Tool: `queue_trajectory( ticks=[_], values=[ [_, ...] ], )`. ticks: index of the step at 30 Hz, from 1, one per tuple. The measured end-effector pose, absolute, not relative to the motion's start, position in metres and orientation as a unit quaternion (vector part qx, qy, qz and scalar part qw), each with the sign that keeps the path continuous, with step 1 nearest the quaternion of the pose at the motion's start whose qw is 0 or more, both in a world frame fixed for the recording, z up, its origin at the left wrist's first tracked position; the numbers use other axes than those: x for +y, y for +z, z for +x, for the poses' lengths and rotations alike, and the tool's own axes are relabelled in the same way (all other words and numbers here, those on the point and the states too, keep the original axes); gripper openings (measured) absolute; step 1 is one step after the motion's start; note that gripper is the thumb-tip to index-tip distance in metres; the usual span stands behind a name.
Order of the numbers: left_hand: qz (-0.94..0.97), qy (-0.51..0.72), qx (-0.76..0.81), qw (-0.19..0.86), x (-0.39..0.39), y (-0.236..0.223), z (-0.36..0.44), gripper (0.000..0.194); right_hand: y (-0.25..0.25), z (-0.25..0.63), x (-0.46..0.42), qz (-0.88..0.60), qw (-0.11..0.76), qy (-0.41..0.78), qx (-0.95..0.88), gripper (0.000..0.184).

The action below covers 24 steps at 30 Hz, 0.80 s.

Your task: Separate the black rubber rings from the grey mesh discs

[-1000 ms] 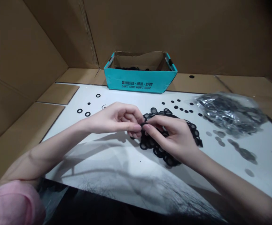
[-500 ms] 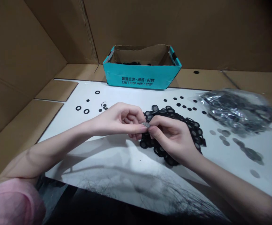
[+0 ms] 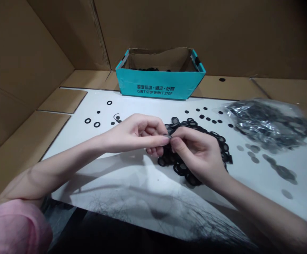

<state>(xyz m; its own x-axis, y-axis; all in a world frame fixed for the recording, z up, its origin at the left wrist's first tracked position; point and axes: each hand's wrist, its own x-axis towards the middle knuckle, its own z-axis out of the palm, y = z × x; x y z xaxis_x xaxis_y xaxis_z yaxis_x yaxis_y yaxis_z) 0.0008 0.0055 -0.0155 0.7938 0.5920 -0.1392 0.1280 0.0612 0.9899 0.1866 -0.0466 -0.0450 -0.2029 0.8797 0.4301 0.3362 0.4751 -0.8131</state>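
Two bare hands pinch a small dark piece above a white tabletop

The left hand and the right hand meet near the middle of a white tabletop. A small dark piece sits between them, mostly hidden by the fingers. The left thumb and fingers pinch it from the left, and the right thumb and forefinger close on its right end. The remaining fingers of both hands are curled.

Beneath and around the right hand lies a heap of black rings with grey centres. Left of the hands, loose black rings and small black discs lie scattered. More black discs lie on the far side of the heap.

At the far side stands an open teal cardboard box with dark pieces inside; its front reads "CAN'T STOP WON'T STOP" below a line of Chinese characters. To the right, a clear plastic bag holds a mass of dark and grey pieces, with flat grey discs scattered on its near side. One black disc rests on cardboard right of the box. Brown cardboard walls rise at the left and far sides. A pink sleeve covers the upper left arm.
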Motion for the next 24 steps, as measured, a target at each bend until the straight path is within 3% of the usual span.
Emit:
queue_trajectory(
  ticks=[5, 12, 24],
  values=[
    [0.638, 0.188, 0.278, 0.693, 0.0, -0.016, 0.004, 0.012, -0.044, 0.186, -0.048, -0.416, 0.478, 0.303, -0.712, 0.023],
    [0.668, 0.099, 0.281, 0.682, 0.01, -0.004, 0.001, 0.015, -0.045, 0.18, -0.054, -0.433, 0.488, 0.26, -0.712, 0.022],
    [0.694, 0.18, 0.292, 0.633, 0.001, -0.011, 0.005, 0.011, -0.05, 0.181, -0.053, -0.446, 0.508, 0.251, -0.693, 0.021]
  ],
)
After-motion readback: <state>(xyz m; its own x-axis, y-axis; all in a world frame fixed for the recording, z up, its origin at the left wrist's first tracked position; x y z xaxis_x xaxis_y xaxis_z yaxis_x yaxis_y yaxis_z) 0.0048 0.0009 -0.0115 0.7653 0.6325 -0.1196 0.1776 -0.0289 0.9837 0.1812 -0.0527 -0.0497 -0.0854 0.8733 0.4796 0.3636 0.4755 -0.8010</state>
